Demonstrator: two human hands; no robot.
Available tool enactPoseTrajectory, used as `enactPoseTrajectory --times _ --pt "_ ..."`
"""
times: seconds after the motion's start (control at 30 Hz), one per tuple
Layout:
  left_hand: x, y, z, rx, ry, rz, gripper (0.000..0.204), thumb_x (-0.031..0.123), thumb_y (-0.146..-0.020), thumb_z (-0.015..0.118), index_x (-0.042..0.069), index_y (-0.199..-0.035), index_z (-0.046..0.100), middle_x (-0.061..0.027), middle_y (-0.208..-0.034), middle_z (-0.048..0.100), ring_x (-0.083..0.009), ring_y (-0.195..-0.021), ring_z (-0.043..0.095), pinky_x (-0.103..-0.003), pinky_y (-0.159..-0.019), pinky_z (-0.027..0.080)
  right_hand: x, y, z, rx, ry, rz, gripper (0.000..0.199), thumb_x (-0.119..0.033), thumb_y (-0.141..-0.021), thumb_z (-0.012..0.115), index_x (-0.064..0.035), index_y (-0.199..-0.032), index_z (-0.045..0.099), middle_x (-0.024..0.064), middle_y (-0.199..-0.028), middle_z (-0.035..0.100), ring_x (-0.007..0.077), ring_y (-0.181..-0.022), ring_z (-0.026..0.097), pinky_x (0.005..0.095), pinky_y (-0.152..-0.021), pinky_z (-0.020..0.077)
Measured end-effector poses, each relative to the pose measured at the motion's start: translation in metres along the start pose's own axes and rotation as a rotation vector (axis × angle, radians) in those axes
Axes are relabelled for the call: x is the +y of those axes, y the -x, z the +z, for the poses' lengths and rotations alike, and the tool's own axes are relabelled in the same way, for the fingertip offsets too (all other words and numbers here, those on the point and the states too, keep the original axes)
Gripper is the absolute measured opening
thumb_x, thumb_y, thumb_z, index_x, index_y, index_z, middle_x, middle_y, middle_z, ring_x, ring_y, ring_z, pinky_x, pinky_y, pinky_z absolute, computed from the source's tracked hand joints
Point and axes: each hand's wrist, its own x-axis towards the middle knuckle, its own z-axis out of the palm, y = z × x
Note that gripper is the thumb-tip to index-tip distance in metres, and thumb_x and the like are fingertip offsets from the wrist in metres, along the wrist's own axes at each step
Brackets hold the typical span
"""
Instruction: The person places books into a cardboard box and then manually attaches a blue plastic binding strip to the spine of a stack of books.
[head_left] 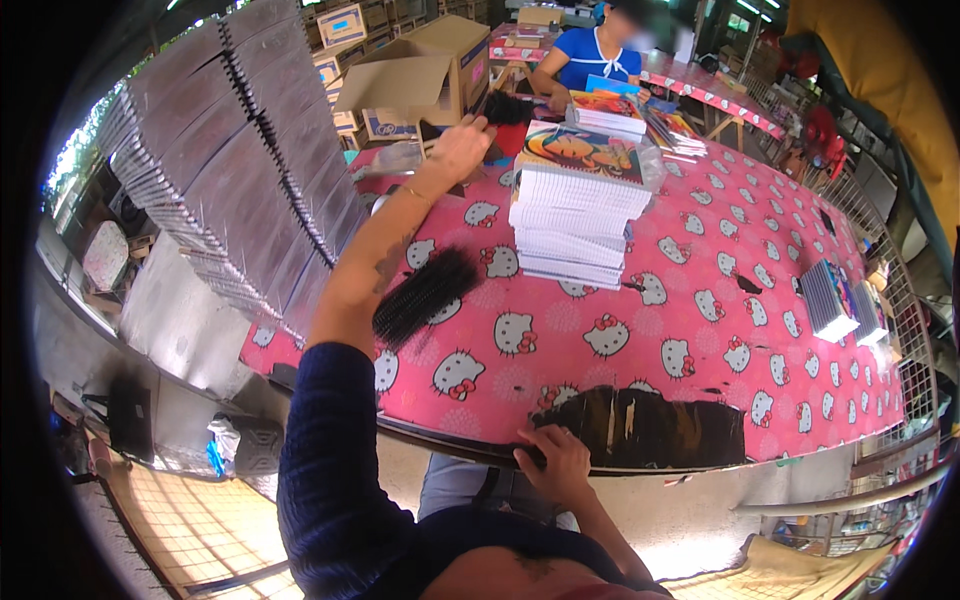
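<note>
My left hand (460,150) reaches to the far left of the pink table, its fingers curled downward. What they hold, if anything, is hidden. Just beyond the fingertips are a black bristly bundle (508,108) and a red thing (511,138). A bundle of black spiral binding coils (428,297) lies under my left forearm. To the right of that arm stands a tall stack of books (578,215) with white page edges and a colourful cover on top. My right hand (558,462) rests on the near table edge, fingers apart, beside a torn dark patch (650,430) in the tablecloth.
High stacks of spiral-bound books (210,130) rise at the left. An open cardboard box (430,75) stands behind my left hand. Across the table a person in blue (597,60) sits by more books (607,117). Small book stacks (828,300) lie by the wire rack at right.
</note>
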Motion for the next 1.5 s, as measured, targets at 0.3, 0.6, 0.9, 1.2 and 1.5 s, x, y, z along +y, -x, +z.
enactPoseTrajectory --times 0.3,0.6,0.9,1.2,1.5 --pt "-0.046 0.030 -0.048 -0.079 -0.147 0.272 0.019 0.013 -0.084 0.059 0.009 -0.100 0.068 -0.0067 -0.105 0.062 -0.0237 -0.110 0.061 -0.033 -0.087 0.054 -0.001 0.004 0.002 0.059 -0.042 -0.051 0.026 -0.023 -0.080 0.075 -0.0144 -0.105 0.071 0.0036 -0.088 0.063 0.0262 -0.081 0.063 0.0383 -0.068 0.0516" --pt "-0.031 0.069 -0.162 0.540 0.107 -0.033 0.031 0.004 -0.083 0.062 0.006 -0.114 0.066 -0.0101 -0.106 0.063 -0.0304 -0.101 0.060 -0.039 -0.085 0.051 0.002 0.012 -0.006 0.036 -0.306 0.037 0.031 -0.018 -0.084 0.073 -0.0110 -0.114 0.068 0.0066 -0.100 0.063 0.0228 -0.085 0.064 0.0351 -0.071 0.0526" --pt "0.130 0.184 -0.186 0.452 1.132 -0.357 0.020 0.008 -0.098 0.057 0.001 -0.115 0.067 -0.0096 -0.106 0.064 -0.0200 -0.103 0.060 -0.031 -0.092 0.045 0.044 -0.026 -0.062 0.472 -0.710 0.140 0.059 -0.022 -0.091 0.069 -0.0115 -0.145 0.047 0.0118 -0.138 0.045 0.0213 -0.121 0.050 0.0337 -0.096 0.0453" --pt "0.150 0.198 -0.092 -0.092 1.792 -0.493 0.041 0.034 -0.101 0.057 0.004 -0.127 0.061 -0.0051 -0.120 0.065 -0.0145 -0.112 0.057 -0.031 -0.099 0.042 0.080 -0.046 -0.074 0.278 -0.756 0.228 0.055 -0.030 -0.096 0.067 -0.0072 -0.143 0.050 0.0085 -0.122 0.059 0.0166 -0.103 0.055 0.0298 -0.090 0.0444" --pt "0.101 0.114 0.064 -0.112 1.910 -1.246 0.090 0.075 -0.091 0.043 0.005 -0.147 0.041 -0.0158 -0.144 0.048 -0.0284 -0.134 0.043 -0.046 -0.113 0.028 0.189 -0.224 -0.054 0.310 -1.120 0.623 0.084 -0.068 -0.095 0.045 -0.0052 -0.150 0.038 0.0152 -0.149 0.045 0.0306 -0.138 0.041 0.0435 -0.115 0.0282"
